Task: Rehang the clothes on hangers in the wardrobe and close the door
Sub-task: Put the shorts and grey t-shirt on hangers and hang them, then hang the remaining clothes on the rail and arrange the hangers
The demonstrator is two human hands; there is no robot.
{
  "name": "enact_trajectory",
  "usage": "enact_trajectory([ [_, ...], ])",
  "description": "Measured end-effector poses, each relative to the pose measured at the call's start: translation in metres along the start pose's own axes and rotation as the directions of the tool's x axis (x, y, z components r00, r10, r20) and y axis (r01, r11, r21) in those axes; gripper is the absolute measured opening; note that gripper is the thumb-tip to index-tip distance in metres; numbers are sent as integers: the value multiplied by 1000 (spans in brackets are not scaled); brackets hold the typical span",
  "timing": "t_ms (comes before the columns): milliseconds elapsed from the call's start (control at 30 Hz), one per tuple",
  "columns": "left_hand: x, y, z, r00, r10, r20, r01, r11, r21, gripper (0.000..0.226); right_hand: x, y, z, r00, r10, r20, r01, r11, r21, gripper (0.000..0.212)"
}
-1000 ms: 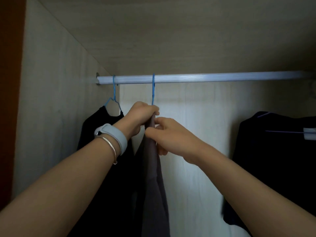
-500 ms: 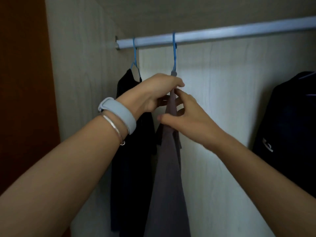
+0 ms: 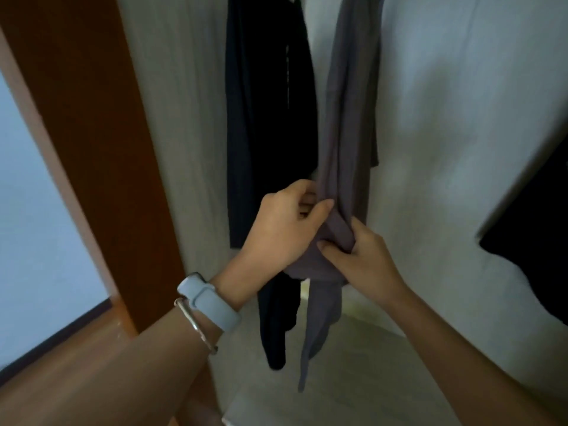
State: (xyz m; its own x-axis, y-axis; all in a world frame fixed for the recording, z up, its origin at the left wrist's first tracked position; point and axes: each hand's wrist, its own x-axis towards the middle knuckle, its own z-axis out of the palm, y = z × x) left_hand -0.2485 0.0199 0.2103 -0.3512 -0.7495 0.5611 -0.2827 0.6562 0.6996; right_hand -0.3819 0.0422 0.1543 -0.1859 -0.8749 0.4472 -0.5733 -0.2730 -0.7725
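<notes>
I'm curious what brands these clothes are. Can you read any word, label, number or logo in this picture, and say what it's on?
None can be read. The grey garment, the black garment beside it, the watch strap and the brown door show no legible text; the picture is blurred.

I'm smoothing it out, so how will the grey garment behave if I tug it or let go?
Probably floppy: the grey garment bunches into folds where the left hand and right hand grip it. Likely light, since its ends hang limp below. Released, it should fall straight beside the black garment.
</notes>
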Motion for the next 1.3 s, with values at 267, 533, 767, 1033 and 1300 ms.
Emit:
enact_trajectory([
  [267, -166, -106, 15, 878, -420, 232, 325, 876, 355, 35, -109, 123, 21, 734, 422, 532, -361, 906, -219, 35],
  [533, -427, -202, -36, 267, -962, 55, 948, 273, 166, 4, -205, 208, 83, 325, 751, 575, -600, 634, -489, 16],
  [767, -565, -211, -65, -348, -937, -40, 901, -322, -292, 27, -248, 192, 203, -16, 815, 579, -584, 463, -667, 15],
  [1033, -592, -247, -130, -515, -857, 19, 641, -400, -654, 5, -200, 138, 350, -18, 788, 616, -227, 597, -770, 19],
  [1300, -587, -289, -195, -589, -808, -14, 429, -298, -853, 13, -146, 69, 512, -29, 642, 766, -101, 761, -641, 15],
])
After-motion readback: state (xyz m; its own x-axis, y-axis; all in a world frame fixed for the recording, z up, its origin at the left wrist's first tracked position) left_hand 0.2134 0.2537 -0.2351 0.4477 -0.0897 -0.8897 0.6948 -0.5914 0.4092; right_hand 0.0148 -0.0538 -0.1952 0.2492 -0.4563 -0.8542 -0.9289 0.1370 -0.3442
